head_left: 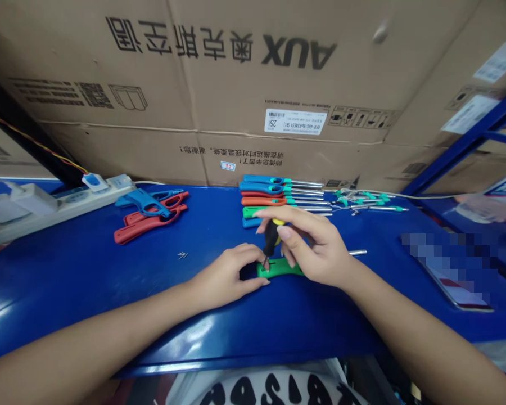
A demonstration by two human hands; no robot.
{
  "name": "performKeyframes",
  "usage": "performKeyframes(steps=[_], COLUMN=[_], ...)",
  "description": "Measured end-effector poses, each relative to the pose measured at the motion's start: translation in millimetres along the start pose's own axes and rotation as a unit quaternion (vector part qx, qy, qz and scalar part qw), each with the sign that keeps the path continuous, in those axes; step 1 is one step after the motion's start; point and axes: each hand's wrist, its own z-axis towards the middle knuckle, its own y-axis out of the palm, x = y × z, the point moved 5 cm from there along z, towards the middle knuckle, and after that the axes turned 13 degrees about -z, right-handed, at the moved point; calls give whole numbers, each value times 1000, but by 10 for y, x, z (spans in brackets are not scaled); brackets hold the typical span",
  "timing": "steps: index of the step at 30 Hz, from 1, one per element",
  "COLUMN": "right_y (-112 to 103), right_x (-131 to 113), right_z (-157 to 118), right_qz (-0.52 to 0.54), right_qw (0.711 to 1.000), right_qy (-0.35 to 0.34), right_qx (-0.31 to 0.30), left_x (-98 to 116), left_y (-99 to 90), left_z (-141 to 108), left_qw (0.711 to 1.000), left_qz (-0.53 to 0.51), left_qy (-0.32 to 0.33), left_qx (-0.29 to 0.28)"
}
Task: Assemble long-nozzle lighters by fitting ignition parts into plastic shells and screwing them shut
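Forearms [417,332] nearest, 4 and 8 o'clock. Green handle [281,268] on table [67,270], 5 o'clock from centre; left grip [230,275] pinches its end, right grip [316,242] clasps screwdriver [272,236]. Handle presumably light, stiff, slick: hold by sides.

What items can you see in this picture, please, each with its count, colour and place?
Screwdriver: one, black and yellow, centre
Green handle: one, green, under the screwdriver
Single rod: one, silver, right of centre
Small metal pieces: several, silver, left of centre
Loose handles: about four, red and blue, left
Rod-fitted handles: several, blue, red, orange, green, back centre
Loose rods: several, silver with teal ends, back right
Phone: one, screen masked, right
Power strip: one, white, far left
Large carton: one, brown, back
Tabletop: one, blue, beneath the tools
Lettered item: one, black on white, bottom edge
Left grip: one, bare, at the green handle's left end
Right grip: one, bare, on the screwdriver
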Motion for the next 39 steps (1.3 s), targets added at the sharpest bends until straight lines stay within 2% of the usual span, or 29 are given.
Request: performKeyframes(steps=[2,5,8,13,17,21,24,27,28,31,34,36,39], right_y=[-6,-45,-37,-1,-66,-453,-839,-1144,-1199,-1304,-1311,-1291,-1232], right_x=[-20,-96,-163,-235,-214,95,420,704,797,1007,1113,1137,1183], right_z=[23,55,66,25,29,56,4,-162,-242,-533,-796,-925,-1073], right_qz=[27,-24,-73,-145,-109,-78,-186,-356,-385,-434,-450,-456,-461], right_qw=[1000,999,996,988,993,984,958,909,900,878,865,859,853], right_qy=[0,-39,-53,-22,9,104,150,158,160,180,209,222,236], right_qx=[-5,21,23,43,43,123,159,148,127,95,70,69,66], left_x=[8,-3,-14,10,56,124,170,182,179,158,140,130,107], left_y=[3,16,26,59,32,-72,-137,-116,-94,-42,-87,-185,-419], left_z=[1,-6,-18,-20,-13,-19,-34,-44,-43,-19,48,124,276], left_qw=[1000,1000,999,999,999,996,990,983,981,976,979,982,983], left_qz=[1,4,13,22,36,60,106,151,163,193,183,170,184], left_qy=[2,-1,-2,-7,-24,-62,-89,-99,-99,-92,-77,-56,-4], left_qx=[3,12,30,33,33,9,-14,-31,-36,-46,-54,-52,-9])
